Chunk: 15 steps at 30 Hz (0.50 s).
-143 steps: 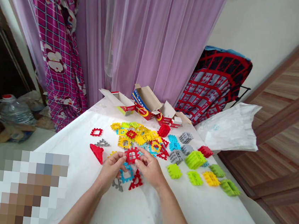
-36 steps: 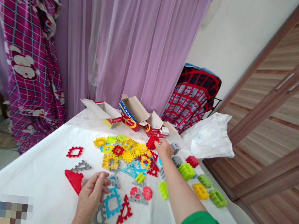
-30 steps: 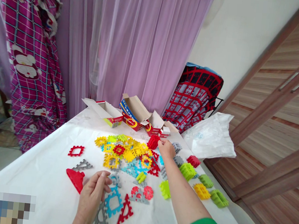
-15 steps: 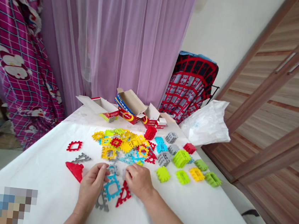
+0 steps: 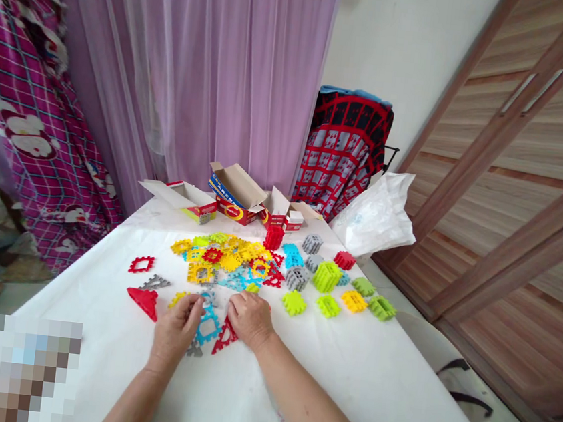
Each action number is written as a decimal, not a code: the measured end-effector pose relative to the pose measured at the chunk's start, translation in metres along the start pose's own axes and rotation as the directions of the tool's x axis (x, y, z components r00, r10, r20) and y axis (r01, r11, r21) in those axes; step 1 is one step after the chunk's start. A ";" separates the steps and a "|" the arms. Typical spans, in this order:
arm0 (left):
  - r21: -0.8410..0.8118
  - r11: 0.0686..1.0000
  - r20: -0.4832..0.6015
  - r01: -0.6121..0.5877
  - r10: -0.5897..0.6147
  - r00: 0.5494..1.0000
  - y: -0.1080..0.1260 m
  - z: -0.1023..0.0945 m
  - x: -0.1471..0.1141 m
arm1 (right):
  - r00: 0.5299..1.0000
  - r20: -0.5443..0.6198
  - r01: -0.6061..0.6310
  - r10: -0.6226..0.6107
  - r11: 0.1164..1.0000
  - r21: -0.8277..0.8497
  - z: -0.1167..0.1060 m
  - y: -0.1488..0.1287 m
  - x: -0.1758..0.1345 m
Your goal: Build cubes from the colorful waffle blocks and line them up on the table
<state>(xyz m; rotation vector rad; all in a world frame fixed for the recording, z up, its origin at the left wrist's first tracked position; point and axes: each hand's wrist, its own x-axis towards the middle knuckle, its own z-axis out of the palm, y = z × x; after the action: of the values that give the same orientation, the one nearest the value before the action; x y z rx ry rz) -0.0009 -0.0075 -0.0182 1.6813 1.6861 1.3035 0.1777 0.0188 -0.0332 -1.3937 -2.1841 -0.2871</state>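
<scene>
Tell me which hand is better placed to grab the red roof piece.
Probably the left hand: the red roof piece lies close beside it; the right hand sits beyond the blue square.

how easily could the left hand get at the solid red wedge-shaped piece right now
Probably yes: the solid red wedge-shaped piece lies just to the left of the left hand, and no other piece shows between them.
</scene>
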 end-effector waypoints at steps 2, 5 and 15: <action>0.088 0.993 -0.016 -0.078 0.080 0.997 0.002 -0.003 -0.004 | 0.999 -0.020 -0.036 0.037 0.998 0.042 -0.002 0.001 -0.003; 0.227 0.950 0.003 -0.213 0.218 0.976 0.004 -0.007 -0.010 | 0.983 -0.054 -0.167 0.177 0.974 0.156 -0.007 0.005 -0.007; 0.299 0.874 0.177 -0.383 0.344 0.922 -0.003 -0.010 -0.020 | 0.928 0.041 -0.371 0.371 0.908 0.196 -0.015 0.006 -0.008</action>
<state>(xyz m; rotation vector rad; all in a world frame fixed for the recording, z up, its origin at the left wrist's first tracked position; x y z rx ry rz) -0.0067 -0.0287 -0.0220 2.3181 1.6363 1.0845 0.1909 0.0087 -0.0259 -1.6501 -1.8378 0.0746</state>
